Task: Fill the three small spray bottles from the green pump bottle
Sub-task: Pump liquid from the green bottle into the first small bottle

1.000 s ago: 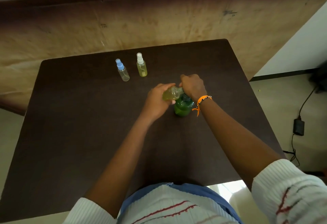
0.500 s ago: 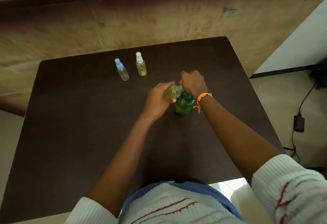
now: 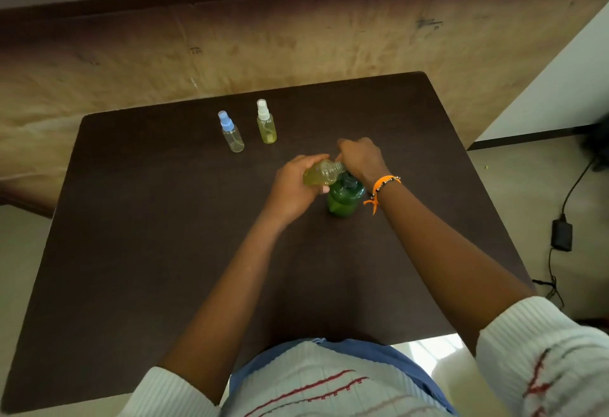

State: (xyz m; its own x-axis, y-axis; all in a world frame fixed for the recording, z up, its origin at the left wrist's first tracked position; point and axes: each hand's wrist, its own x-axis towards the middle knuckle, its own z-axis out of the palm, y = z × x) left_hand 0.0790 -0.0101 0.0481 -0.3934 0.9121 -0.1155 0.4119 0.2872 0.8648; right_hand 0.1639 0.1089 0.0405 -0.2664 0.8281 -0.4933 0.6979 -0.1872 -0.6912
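Observation:
The green pump bottle (image 3: 345, 198) stands near the middle of the dark table (image 3: 158, 252). My left hand (image 3: 291, 187) holds a small uncapped bottle (image 3: 321, 172) of yellowish liquid tilted on its side, its open neck pointing right at the pump head. My right hand (image 3: 361, 159) is closed over the pump head, which is hidden under it. Two more small spray bottles stand upright at the back: a blue-capped bottle (image 3: 231, 133) with a little liquid at its bottom, and a white-capped bottle (image 3: 266, 123) filled with yellow liquid.
A brown wall panel (image 3: 296, 41) rises just behind the table's far edge. On the floor to the right lie a black power adapter (image 3: 561, 235) and its cable. My striped white top fills the bottom of the view.
Both hands keep their hold at the pump bottle; my right hand has shifted very slightly on the pump head. The two bottles at the back have not moved.

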